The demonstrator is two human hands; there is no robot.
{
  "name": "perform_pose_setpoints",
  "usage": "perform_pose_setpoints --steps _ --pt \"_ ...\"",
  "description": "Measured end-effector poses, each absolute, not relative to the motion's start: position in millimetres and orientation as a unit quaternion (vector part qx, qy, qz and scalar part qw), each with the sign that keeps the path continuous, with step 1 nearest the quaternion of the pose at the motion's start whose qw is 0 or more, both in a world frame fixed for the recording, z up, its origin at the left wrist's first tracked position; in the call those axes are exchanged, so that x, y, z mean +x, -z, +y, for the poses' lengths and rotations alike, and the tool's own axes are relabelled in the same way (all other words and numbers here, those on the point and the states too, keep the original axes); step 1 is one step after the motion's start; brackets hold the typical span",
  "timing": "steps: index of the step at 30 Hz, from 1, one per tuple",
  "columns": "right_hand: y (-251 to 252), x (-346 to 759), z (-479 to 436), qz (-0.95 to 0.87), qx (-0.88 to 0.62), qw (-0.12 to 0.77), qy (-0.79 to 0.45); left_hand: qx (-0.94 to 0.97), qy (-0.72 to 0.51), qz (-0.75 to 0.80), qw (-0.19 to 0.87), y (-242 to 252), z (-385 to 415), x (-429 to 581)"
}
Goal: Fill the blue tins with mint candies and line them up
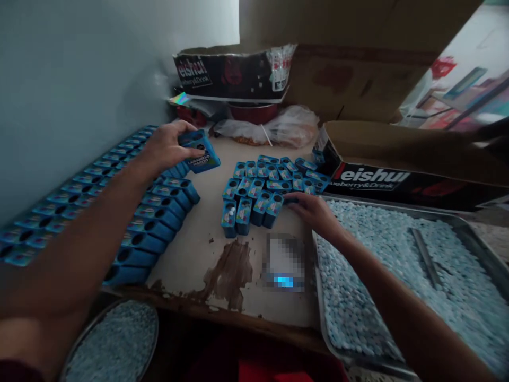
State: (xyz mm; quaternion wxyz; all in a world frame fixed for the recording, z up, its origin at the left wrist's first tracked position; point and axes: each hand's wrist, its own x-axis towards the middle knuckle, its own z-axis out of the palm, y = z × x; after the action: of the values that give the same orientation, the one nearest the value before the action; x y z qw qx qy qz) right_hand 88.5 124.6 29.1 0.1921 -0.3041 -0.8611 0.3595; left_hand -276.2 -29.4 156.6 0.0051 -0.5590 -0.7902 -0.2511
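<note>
My left hand [170,146] is closed on a blue box [204,155] with "CARAMELO MACIZO" lettering, raised over the table beside long rows of similar blue boxes [159,212]. At the table's middle stands a looser group of small blue boxes [254,188], some upright and some lying down, with dark round openings on top. My right hand [310,209] is at the right side of that group, its fingertips by the nearest right box [273,209]. Whether those fingers grip anything is too dark to make out.
A metal tray [324,318] of pale blue candies holds a flat metal strip [425,257]. A bowl [157,323] of candies sits low left. Black cartons [234,74] [369,180], a plastic bag [278,127] and a pixelated patch [284,262] are also in view.
</note>
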Motion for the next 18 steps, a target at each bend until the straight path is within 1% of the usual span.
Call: perform_pose_setpoints --steps 2,3,5,6,8,10,14,16,18 --pt "-28.7 74.5 136.0 -0.935 -0.279 0.113 -0.190 -0.603 0.232 -0.762 -0.034 -148.1 -9.7 -313.4" --pt "-29.4 69.2 140.3 -0.953 -0.266 0.073 -0.124 -0.619 0.217 -0.753 -0.051 -140.8 -1.7 -328.4" --pt "-32.4 62.4 145.3 -0.971 -0.236 0.011 -0.032 -0.629 0.186 -0.750 -0.079 -122.9 8.5 -353.0" --pt "-34.6 61.1 145.9 -0.976 -0.218 -0.010 -0.005 -0.627 0.170 -0.755 -0.094 -113.7 10.5 -363.1" --pt "-40.0 63.3 143.7 -0.982 -0.185 -0.034 0.024 -0.629 0.126 -0.758 -0.122 -97.5 8.5 -380.1" --pt "-45.5 72.7 137.2 -0.981 -0.186 -0.038 0.035 -0.639 0.080 -0.751 -0.146 -85.8 1.2 -393.4" --pt "-54.6 108.9 108.9 -0.953 -0.301 0.005 0.031 -0.654 0.036 -0.738 -0.161 -69.6 -13.0 -401.5" --pt "-59.8 127.1 87.1 -0.934 -0.355 0.024 0.023 -0.654 0.025 -0.741 -0.152 -60.0 -16.8 -392.0" --pt "-65.4 138.5 63.5 -0.923 -0.384 0.018 0.012 -0.652 0.018 -0.749 -0.116 -48.9 -21.0 -376.2"
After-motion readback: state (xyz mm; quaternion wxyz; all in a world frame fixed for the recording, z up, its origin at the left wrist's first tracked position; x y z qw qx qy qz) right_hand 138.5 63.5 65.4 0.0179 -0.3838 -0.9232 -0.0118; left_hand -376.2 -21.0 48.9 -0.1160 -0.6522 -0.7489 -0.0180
